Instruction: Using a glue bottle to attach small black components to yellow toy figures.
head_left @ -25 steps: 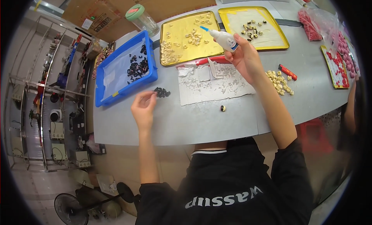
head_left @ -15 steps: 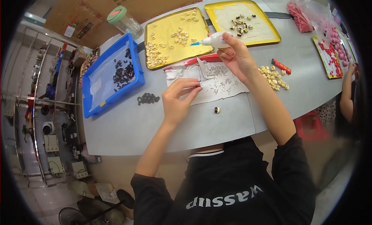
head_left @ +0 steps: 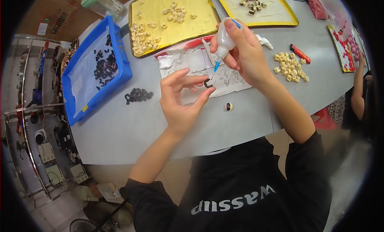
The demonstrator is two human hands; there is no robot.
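You're at the glue step: your left hand [head_left: 182, 102] pinches a small black clip [head_left: 208, 83] between thumb and fingertips, held up just above the desk [head_left: 132, 132], over the white sheet [head_left: 224, 78]. Your right hand [head_left: 244, 52] has its grip clamped around a small white squeeze bottle [head_left: 225, 39], tipped down so its blue nozzle [head_left: 216, 67] sits just beside the clip, nearly touching; I can't tell whether a drop is out yet, too small to see. My read on the next move: keep the clip steady, nozzle right on it, light squeeze only, since the part is tiny and your fingertips are close to the tip. Containers: the blue bin [head_left: 120, 62] on your left has a scatter of black pieces in one half, the rest bare. A loose pile of black clips [head_left: 138, 95] lies on the desk next to it. The gold tray [head_left: 200, 24] carries cream pieces in small clusters. The yellow tray [head_left: 288, 16] behind holds a few mixed dark and cream pieces. Another heap of cream pieces [head_left: 289, 66] sits loose on your right, beside a red marker [head_left: 300, 53]. One finished-looking piece [head_left: 228, 107] lies alone near the desk edge.
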